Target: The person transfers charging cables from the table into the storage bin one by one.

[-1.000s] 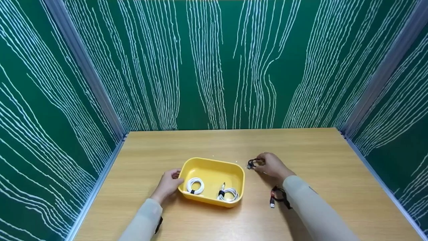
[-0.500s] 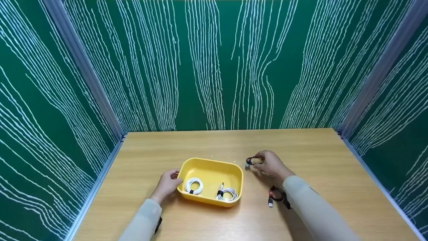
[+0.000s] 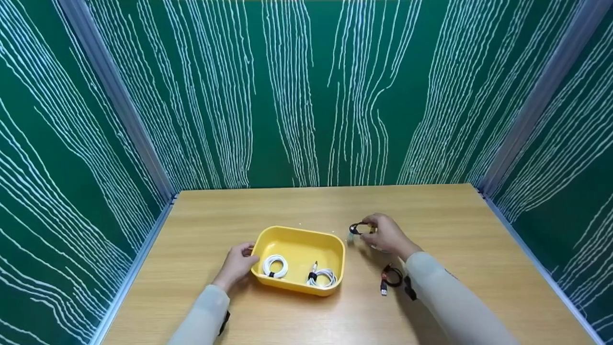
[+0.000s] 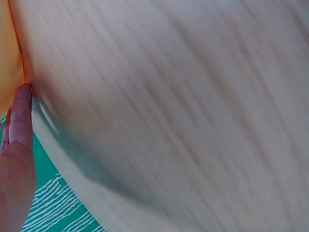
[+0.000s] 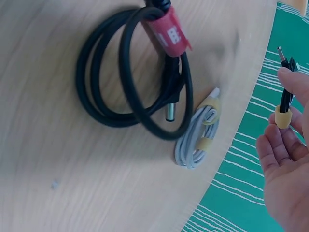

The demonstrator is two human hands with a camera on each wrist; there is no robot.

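Two white cables in, lower centre! Your left hand pinches the yellow bin, right hand a black cable; two coils seem left.

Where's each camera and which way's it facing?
Head: worn on the head, facing forward and down at the yellow bin; left hand, right hand and sleeves show.
Left wrist: worn there, facing mostly the table; left hand at the left edge.
Right wrist: worn there, facing a black coil; right hand at the right edge.
Shared: head and right wrist show the right hand holding a cable.
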